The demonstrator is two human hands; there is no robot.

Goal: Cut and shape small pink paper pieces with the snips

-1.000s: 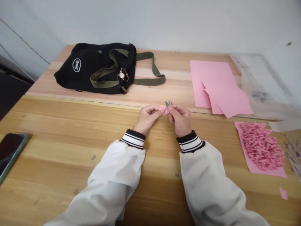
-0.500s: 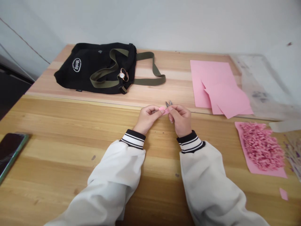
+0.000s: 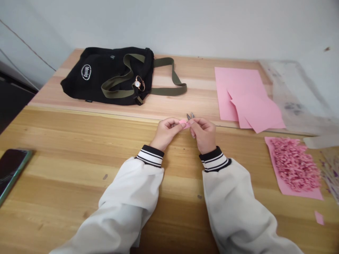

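Note:
My left hand (image 3: 166,132) and my right hand (image 3: 203,134) meet over the middle of the wooden table (image 3: 79,148). Both pinch one small pink paper piece (image 3: 184,123) between their fingertips. The fingers of each hand are curled closed. Grey metal tips of a small tool (image 3: 190,115) stick up just behind the paper, by my right hand; what holds it is hidden. White sleeves with black-and-white striped cuffs cover both forearms.
A black bag (image 3: 106,76) with olive straps and a wristwatch (image 3: 138,84) lies at the back left. Pink paper sheets (image 3: 246,97) lie at the back right. A pink sheet heaped with small pink pieces (image 3: 293,164) sits right. A phone (image 3: 12,171) lies at the left edge.

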